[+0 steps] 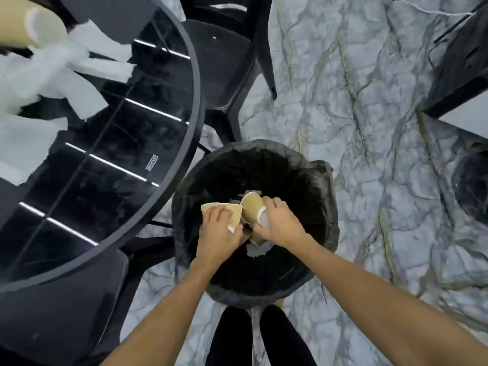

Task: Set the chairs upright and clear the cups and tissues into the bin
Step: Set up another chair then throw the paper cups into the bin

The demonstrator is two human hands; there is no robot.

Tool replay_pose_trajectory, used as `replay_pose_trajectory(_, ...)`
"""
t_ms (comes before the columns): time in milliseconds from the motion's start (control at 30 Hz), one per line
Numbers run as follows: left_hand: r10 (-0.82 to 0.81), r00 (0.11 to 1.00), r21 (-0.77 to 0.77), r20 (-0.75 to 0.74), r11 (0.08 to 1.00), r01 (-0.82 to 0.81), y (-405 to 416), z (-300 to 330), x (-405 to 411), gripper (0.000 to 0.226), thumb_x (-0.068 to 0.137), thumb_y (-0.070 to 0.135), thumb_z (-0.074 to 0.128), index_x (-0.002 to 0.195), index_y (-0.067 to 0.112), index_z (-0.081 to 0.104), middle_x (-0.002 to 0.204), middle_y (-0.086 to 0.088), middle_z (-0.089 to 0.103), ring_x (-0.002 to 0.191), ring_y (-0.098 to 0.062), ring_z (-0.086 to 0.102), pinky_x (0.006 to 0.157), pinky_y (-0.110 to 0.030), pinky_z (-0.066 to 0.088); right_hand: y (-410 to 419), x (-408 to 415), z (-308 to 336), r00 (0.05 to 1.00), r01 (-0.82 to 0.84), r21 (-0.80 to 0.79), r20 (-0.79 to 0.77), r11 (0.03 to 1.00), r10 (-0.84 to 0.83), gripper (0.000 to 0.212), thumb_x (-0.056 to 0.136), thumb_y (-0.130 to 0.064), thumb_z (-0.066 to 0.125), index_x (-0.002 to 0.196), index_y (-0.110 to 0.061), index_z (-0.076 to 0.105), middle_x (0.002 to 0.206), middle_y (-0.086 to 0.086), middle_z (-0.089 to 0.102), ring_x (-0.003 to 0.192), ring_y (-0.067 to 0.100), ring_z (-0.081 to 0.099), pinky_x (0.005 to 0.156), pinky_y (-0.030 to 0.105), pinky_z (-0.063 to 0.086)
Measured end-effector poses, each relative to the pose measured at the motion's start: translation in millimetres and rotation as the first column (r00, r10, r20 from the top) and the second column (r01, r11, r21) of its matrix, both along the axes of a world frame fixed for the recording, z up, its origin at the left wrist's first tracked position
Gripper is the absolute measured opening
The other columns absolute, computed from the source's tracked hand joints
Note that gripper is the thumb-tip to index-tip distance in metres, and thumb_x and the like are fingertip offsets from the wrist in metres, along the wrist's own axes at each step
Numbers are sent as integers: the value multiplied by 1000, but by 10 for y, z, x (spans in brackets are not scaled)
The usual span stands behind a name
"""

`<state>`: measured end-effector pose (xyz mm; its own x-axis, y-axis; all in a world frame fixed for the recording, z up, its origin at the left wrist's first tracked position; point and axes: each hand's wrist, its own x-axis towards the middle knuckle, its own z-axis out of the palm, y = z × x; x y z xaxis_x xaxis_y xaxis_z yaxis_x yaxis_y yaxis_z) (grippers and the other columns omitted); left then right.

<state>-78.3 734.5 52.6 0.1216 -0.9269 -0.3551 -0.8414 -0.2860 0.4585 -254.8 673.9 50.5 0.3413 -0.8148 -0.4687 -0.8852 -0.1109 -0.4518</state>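
Over the bin (pixel 319 268), left hand (pixel 219 233) and right hand (pixel 280 223) each gripping a paper cup (pixel 252 208).

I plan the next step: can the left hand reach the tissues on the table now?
Probably not yet. The left hand holds a paper cup over the bin. The tissues lie apart, across the table; nothing blocks them.

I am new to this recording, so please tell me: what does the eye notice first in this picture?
First, two hands over the black bin in the middle: the left hand grips one brown paper cup, the right hand another cup. Next, white tissues and one more cup lie on the round black table at upper left.
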Motion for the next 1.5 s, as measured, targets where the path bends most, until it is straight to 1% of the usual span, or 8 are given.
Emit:
replay_pose_trajectory(167,56,996,41,-72,998,-54,38,-408,172,38,91,24,66,123,4,62,131,-11,57,125,-32,49,106,-38,40,38,177,-437,999,-49,3,-13,999,49,65,89,-41,65,141,-6,46,131,13,51,122,30,49,99,39,46)
replay_pose_trajectory(567,8,997,50,-78,999,-4,48,-185,148,47,93,41,60,134,19,54,139,1,52,132,-26,44,104,-47,45,74,102,-230,993,-118,-205,-38,972,113,71,80,-57,56,130,-7,61,132,11,62,121,31,58,98,45,46)
replay_pose_trajectory(667,-33,995,39,-96,999,37,24,53,151,52,94,46,59,139,21,49,143,3,49,134,-24,42,108,-46,42,38,31,34,986,-159,-215,6,964,164,77,79,-63,44,133,-9,60,138,8,60,128,27,55,103,44,43)
replay_pose_trajectory(800,-68,991,18,-111,997,71,59,582,115,64,92,55,53,145,21,45,149,1,46,137,-25,42,112,-44,39,59,-133,530,973,-204,-210,64,956,222,76,86,-63,52,144,-14,51,152,4,48,140,22,42,115,39,32)
replay_pose_trajectory(967,-108,985,-139,-137,986,89,127,1453,84,66,95,51,56,151,20,42,157,1,38,147,-16,30,117,-24,21,81,-256,1363,963,-173,-273,155,946,221,78,88,-64,48,149,-16,45,156,1,42,144,19,37,119,38,29)
replay_pose_trajectory(1200,-58,996,-349,-67,937,31,146,2390,474,64,95,51,58,150,21,43,157,5,36,144,-3,23,116,-14,13,-141,-19,2261,929,-209,-397,205,894,308,82,90,-65,51,156,-20,31,161,-4,32,148,12,26,123,37,21)
replay_pose_trajectory(1300,21,998,-369,-59,929,-41,127,2576,774,67,93,56,54,149,21,44,156,5,37,145,-8,27,118,-21,20,-309,288,2477,906,-250,-424,215,870,365,82,92,-62,54,157,-22,26,162,-5,28,148,12,24,121,31,17)
replay_pose_trajectory(1500,193,980,-337,-41,921,-195,9,2726,1512,70,91,62,50,150,26,39,156,7,36,145,-16,30,120,-41,31,-757,1116,2659,869,-321,-441,216,838,446,83,90,-66,51,156,-20,29,161,-1,33,148,17,29,121,42,28)
